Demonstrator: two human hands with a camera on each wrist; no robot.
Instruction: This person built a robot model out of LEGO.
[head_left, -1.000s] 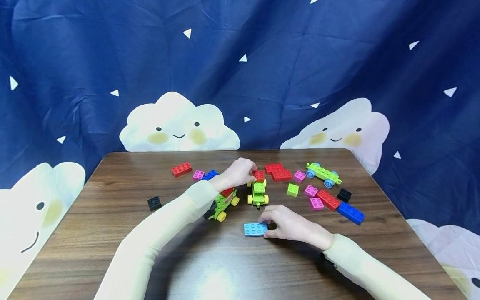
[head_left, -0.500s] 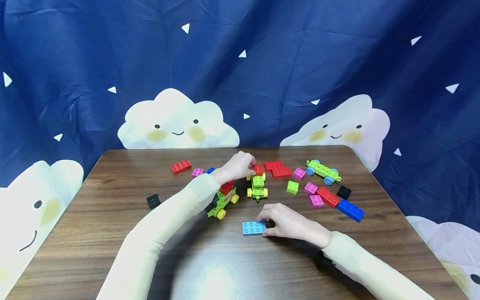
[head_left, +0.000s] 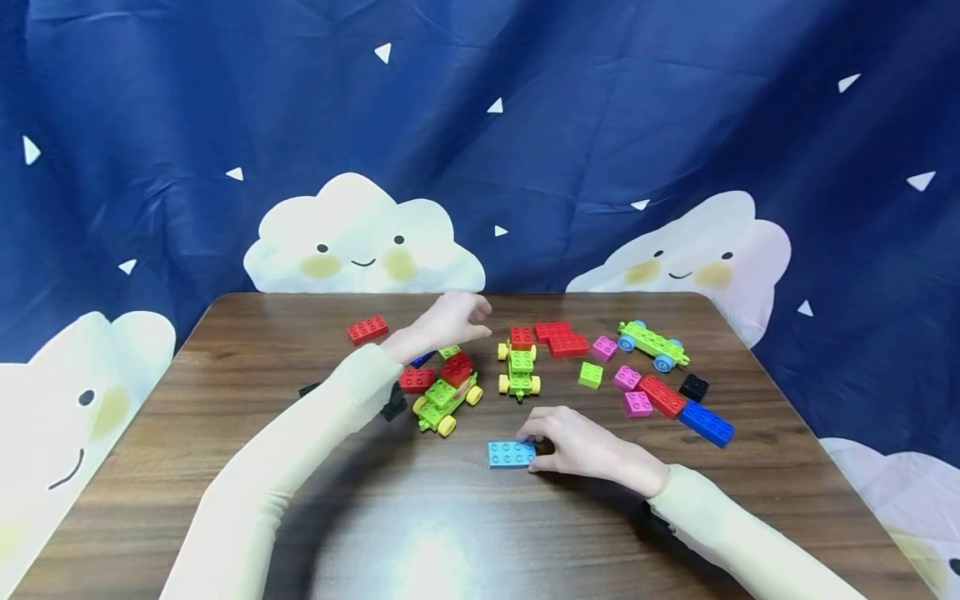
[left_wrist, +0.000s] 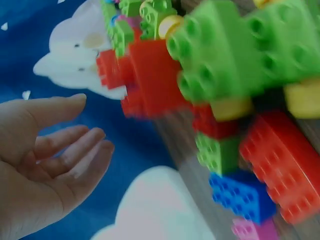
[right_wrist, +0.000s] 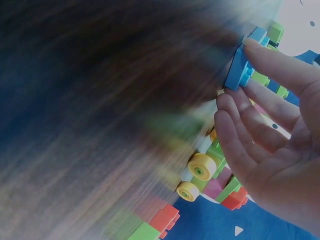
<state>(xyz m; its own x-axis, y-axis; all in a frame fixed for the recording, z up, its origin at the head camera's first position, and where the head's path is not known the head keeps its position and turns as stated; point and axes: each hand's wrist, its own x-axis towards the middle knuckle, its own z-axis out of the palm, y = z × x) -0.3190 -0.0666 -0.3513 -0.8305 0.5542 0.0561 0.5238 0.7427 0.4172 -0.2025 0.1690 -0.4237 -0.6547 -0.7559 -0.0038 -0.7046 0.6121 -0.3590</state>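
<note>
My left hand hovers near the far edge of the table, fingers loosely bent and holding nothing. To its right stands a lime-green toy car with yellow wheels, a red brick at its far end. In the left wrist view that hand is apart from the bricks. My right hand pinches the right end of a light blue eight-stud brick between thumb and fingers. The right wrist view has the thumb on this blue brick. Another yellow-wheeled car with a red brick stands left of centre.
Red bricks, pink bricks, a lime brick, a black brick and a dark blue brick lie at the right. Behind them is a blue-wheeled green car base. Another red brick lies back left.
My left hand has let go of the red brick on the middle car and moved left. That car has shifted slightly away from me. The right hand stays on the light blue brick.
</note>
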